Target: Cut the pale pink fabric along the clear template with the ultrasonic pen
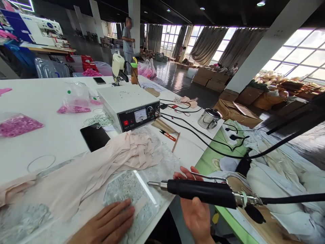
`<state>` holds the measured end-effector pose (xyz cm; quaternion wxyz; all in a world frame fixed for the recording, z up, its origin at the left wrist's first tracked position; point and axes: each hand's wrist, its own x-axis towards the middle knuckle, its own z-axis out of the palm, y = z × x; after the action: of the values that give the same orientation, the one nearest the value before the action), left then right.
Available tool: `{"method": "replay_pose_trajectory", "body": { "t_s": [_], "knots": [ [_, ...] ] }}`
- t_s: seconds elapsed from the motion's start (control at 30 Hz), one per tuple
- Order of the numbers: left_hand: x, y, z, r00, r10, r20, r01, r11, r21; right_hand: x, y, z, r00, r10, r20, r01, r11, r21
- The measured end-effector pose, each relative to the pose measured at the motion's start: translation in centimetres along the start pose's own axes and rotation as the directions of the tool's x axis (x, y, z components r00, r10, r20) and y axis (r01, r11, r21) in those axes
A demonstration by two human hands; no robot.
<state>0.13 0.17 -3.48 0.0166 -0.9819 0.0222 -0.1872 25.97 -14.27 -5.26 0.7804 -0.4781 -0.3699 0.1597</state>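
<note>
My left hand (pixel 109 220) lies flat, fingers stretched out, on the marbled clear sheet at the table's front edge. Its fingertips touch a small beige fabric strip (pixel 141 205). In my right hand (pixel 195 213) rests a black ultrasonic handpiece (pixel 203 192), its pointed metal tip aimed left above the sheet. The thumb sits under the handle and the fingers curl behind it, partly hidden. A thick cable runs from its rear end off to the right. Beyond my left hand spreads a heap of beige fabric strips (pixel 122 152).
A white control box (pixel 127 105) with a dial stands mid-table, beside a black phone (pixel 95 137), orange thread snips (pixel 167 135) and a glass pot (pixel 209 118). Bags of pink pieces (pixel 20 125) lie left. Cables cross rightward toward piled white garments (pixel 276 179). A person stands far back.
</note>
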Motion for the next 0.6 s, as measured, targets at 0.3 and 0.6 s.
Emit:
{"method": "replay_pose_trajectory", "body": {
  "t_s": [0.3, 0.6],
  "knots": [
    [0.6, 0.0, -2.0, 0.993, 0.049, 0.103, -0.043, 0.997, -0.059, 3.7, -2.3, 3.7, 0.981, 0.088, -0.172, -0.037, 0.96, 0.277],
    [1.0, 0.3, -2.3, 0.991, 0.004, 0.137, 0.023, 0.981, -0.192, 3.6, -4.1, 5.9, 0.997, 0.072, 0.04, -0.081, 0.949, 0.304]
  ]
}}
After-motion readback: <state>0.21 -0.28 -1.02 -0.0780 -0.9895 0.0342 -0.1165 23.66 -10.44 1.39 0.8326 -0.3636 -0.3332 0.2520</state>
